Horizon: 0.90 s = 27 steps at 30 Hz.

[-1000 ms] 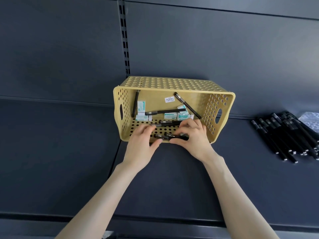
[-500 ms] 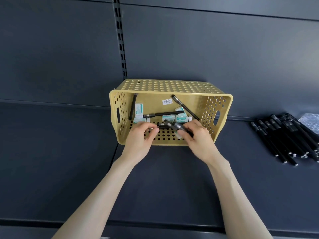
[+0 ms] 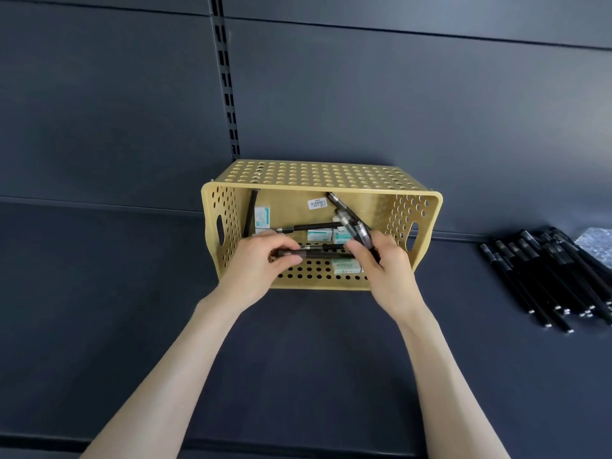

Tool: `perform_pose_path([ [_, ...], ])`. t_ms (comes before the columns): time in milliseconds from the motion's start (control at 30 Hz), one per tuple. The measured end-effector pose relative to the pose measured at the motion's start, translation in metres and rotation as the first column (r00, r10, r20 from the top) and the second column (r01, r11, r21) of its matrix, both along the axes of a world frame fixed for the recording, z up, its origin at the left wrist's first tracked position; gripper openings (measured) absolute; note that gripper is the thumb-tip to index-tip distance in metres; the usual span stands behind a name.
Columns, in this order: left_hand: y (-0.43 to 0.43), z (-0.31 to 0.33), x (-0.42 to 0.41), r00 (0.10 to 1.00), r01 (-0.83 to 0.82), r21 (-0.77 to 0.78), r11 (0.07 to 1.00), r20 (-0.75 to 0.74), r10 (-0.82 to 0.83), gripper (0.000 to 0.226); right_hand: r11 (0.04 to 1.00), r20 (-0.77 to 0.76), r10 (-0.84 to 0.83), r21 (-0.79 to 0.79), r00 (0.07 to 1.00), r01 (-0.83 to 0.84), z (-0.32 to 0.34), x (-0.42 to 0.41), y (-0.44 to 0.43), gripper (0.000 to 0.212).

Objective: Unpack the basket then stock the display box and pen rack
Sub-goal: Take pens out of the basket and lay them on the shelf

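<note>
A yellow perforated basket lies tipped on its side on the dark shelf, its mouth facing me. Inside lie several black pens and small white-and-green boxes. My left hand reaches into the mouth and pinches the end of a black pen lying across the lower wall. My right hand grips a couple of black pens, raised and tilted up to the left.
A pile of black pens lies on the shelf at the right, beside a clear plastic bag at the frame edge. A slotted upright runs up the back panel behind the basket. The shelf's front edge is near me.
My right hand has lifted its pens from the basket's lower wall and tilted them upward. My left hand has closed on the end of another pen.
</note>
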<state>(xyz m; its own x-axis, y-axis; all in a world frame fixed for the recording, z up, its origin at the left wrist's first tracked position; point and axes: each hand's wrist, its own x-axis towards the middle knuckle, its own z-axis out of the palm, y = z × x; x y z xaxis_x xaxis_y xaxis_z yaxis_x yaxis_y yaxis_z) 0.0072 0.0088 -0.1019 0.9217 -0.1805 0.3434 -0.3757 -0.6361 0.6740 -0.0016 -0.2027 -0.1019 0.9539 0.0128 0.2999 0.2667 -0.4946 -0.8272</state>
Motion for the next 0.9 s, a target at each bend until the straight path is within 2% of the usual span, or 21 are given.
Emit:
perform_pose_path([
  [100, 0.007, 0.018, -0.001, 0.998, 0.042, -0.163, 0.986, -0.048, -0.050, 0.020, 0.994, -0.100, 0.099, 0.047, 0.990, -0.095, 0.004, 0.000, 0.004, 0.026],
  [233, -0.003, 0.021, 0.002, 0.990, 0.035, -0.334, 0.942, -0.115, -0.078, 0.026, 0.959, -0.178, 0.268, 0.140, 0.947, -0.245, 0.006, 0.000, 0.006, 0.012],
  [367, -0.017, 0.003, 0.011, 0.971, 0.028, -0.458, 0.889, -0.199, -0.133, 0.043, 0.970, -0.256, 0.238, 0.022, 0.937, -0.241, 0.002, 0.000, -0.003, 0.023],
  [400, -0.019, -0.003, 0.015, 0.974, 0.002, -0.409, 0.913, -0.205, -0.093, 0.047, 0.978, -0.264, 0.209, 0.041, 0.941, -0.206, 0.002, 0.000, -0.005, 0.023],
  [467, -0.021, -0.015, 0.025, 0.982, -0.059, -0.140, 0.988, -0.188, 0.032, 0.050, 0.986, -0.259, 0.157, 0.099, 0.953, -0.136, 0.002, 0.000, -0.010, 0.020],
  [533, -0.023, -0.024, 0.032, 0.980, -0.075, 0.088, 0.993, -0.177, 0.089, 0.049, 0.981, -0.252, 0.136, 0.166, 0.958, -0.096, 0.002, 0.001, -0.013, 0.018],
  [600, -0.029, -0.030, 0.038, 0.982, -0.075, 0.206, 0.976, -0.157, 0.108, 0.043, 0.955, -0.286, 0.166, 0.286, 0.944, -0.082, 0.000, 0.002, -0.013, 0.015],
  [633, -0.031, -0.030, 0.039, 0.984, -0.083, 0.225, 0.971, -0.134, 0.115, 0.036, 0.942, -0.309, 0.183, 0.326, 0.933, -0.077, 0.000, 0.002, -0.011, 0.011],
  [700, -0.032, -0.029, 0.037, 0.989, -0.091, 0.184, 0.979, -0.096, 0.110, 0.024, 0.949, -0.310, 0.170, 0.306, 0.935, -0.071, -0.002, 0.002, -0.010, 0.004],
  [800, -0.020, -0.019, 0.027, 0.993, -0.095, 0.010, 0.995, -0.068, 0.095, 0.016, 0.971, -0.177, 0.105, 0.229, 0.979, -0.063, 0.000, 0.002, -0.011, 0.018],
  [900, -0.003, -0.001, 0.016, 0.997, -0.074, -0.121, 0.990, -0.030, 0.071, 0.015, 0.975, -0.044, 0.005, 0.222, 0.999, 0.005, 0.002, 0.003, -0.010, 0.010],
])
